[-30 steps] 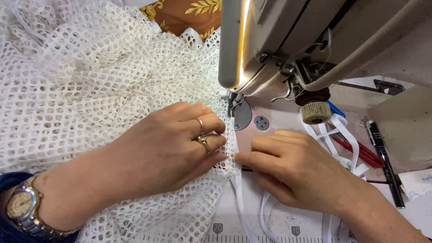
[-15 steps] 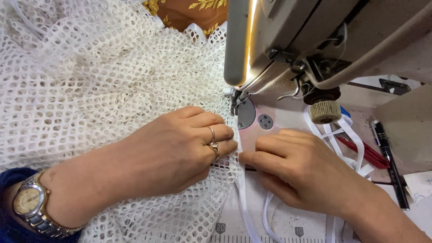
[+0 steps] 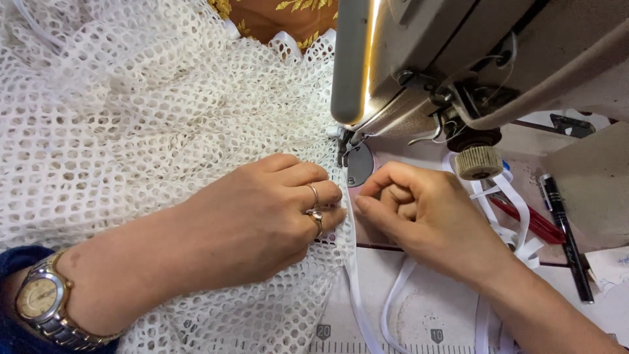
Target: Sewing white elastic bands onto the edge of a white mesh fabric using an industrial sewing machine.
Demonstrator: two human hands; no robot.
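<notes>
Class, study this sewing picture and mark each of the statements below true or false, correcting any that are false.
1. The left hand lies flat on the white mesh fabric. True.
2. The wristwatch is on the right wrist. False: it is on the left wrist.
3. The right hand is spread flat, palm up. False: its fingers are curled, thumb by the white elastic strip.
4. Rings are on the left hand. True.
5. A black pen lies to the right of the sewing machine. True.
</notes>
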